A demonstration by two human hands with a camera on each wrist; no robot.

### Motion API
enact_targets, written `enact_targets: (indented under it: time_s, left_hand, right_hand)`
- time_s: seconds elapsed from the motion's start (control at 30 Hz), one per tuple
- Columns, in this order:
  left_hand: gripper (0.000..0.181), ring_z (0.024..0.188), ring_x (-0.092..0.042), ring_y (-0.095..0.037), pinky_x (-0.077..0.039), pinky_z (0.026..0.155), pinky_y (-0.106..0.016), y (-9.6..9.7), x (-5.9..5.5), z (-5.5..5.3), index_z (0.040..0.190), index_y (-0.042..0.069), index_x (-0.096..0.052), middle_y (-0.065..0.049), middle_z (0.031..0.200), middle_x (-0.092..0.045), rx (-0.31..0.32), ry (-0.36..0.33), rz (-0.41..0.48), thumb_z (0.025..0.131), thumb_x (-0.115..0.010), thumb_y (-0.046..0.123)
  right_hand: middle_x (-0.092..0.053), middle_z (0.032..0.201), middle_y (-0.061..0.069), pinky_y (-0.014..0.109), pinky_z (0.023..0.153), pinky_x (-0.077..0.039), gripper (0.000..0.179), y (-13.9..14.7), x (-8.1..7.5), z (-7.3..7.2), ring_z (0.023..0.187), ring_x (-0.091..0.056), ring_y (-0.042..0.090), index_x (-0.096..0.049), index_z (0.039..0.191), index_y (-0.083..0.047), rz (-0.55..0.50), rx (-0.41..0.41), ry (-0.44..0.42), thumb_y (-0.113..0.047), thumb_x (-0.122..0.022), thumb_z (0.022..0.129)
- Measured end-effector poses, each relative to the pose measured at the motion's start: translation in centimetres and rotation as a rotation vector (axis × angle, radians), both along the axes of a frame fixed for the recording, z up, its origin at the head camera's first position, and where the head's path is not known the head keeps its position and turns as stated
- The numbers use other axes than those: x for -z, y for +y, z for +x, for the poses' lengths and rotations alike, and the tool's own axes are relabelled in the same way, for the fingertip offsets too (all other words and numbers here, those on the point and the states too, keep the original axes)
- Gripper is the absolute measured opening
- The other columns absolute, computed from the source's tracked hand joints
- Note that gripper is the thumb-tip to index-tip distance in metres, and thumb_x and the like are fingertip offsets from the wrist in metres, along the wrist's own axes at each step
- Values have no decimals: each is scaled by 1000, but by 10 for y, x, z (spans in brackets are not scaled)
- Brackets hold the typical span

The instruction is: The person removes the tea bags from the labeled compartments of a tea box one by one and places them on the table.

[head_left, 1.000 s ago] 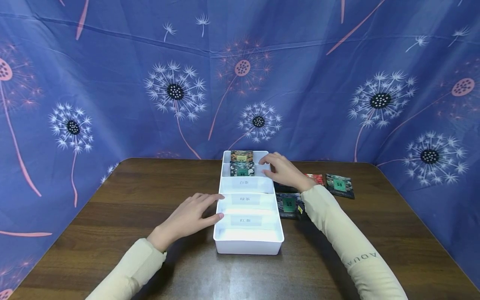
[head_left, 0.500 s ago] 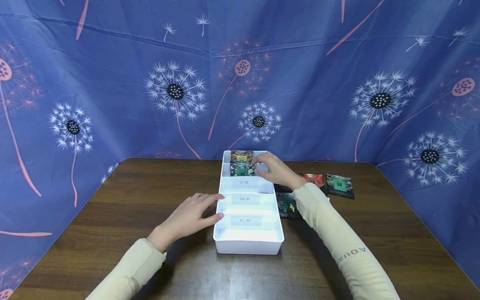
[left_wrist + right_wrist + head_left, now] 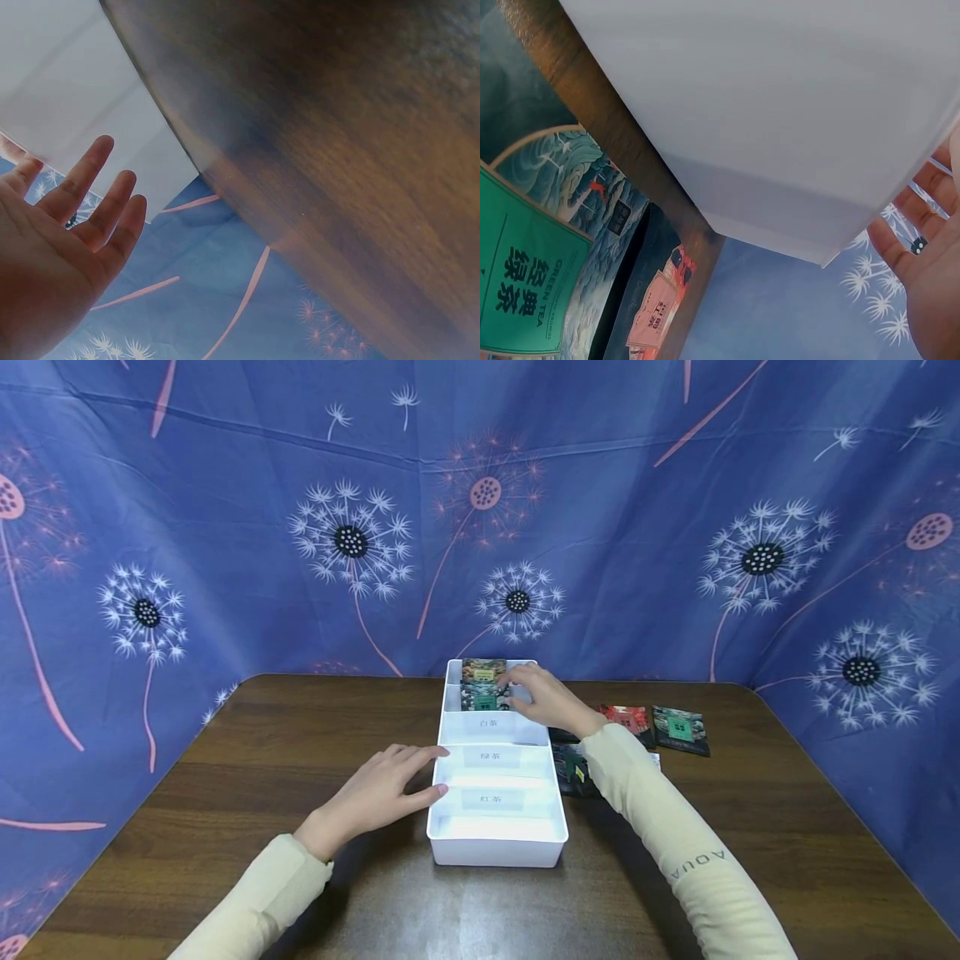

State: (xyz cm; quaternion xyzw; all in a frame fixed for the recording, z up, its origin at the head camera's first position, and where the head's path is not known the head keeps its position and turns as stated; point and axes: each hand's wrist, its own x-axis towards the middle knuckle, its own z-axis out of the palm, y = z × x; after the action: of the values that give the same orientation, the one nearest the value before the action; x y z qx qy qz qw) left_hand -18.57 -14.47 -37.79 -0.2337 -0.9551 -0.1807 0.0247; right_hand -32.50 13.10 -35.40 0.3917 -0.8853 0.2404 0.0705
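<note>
A white divided box (image 3: 498,853) with labelled sections stands on the wooden table. My left hand (image 3: 371,795) rests its fingertips and thumb at the box's left rim, fingers fairly straight; the left wrist view shows that hand (image 3: 64,240) spread beside the white wall. Two tea sachets stand in the far sections: one with a yellow-green label (image 3: 483,672) at the back, one with a green label (image 3: 484,697) before it. My right hand (image 3: 551,700) reaches over the right rim, its loosely bent fingertips at the sachets' right edge. Whether they touch cannot be told.
Right of the box lie more tea sachets: a red one (image 3: 628,718), a green-labelled one (image 3: 681,730) and a dark one (image 3: 573,770) partly under the right forearm. A blue dandelion-print cloth (image 3: 600,527) hangs behind the table (image 3: 337,710).
My right hand has moved left, from the right rim of the box to the right edge of the sachets. My left hand and the box have stayed in place.
</note>
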Motion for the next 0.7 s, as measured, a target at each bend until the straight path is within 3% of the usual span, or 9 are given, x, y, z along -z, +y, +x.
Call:
enact_targets:
  time_s: [0.7]
  left_hand:
    - [62,120,-45,-17,-34,100,-47,0,1,-1,134,38,-41,7,132,-51,5,10,-4,82,-36,72]
  right_hand:
    - [-60,116,7,45,97,-39,26,-4,4,-1,113,-50,25,-61,112,-7,-9,8,21,-7,-60,86]
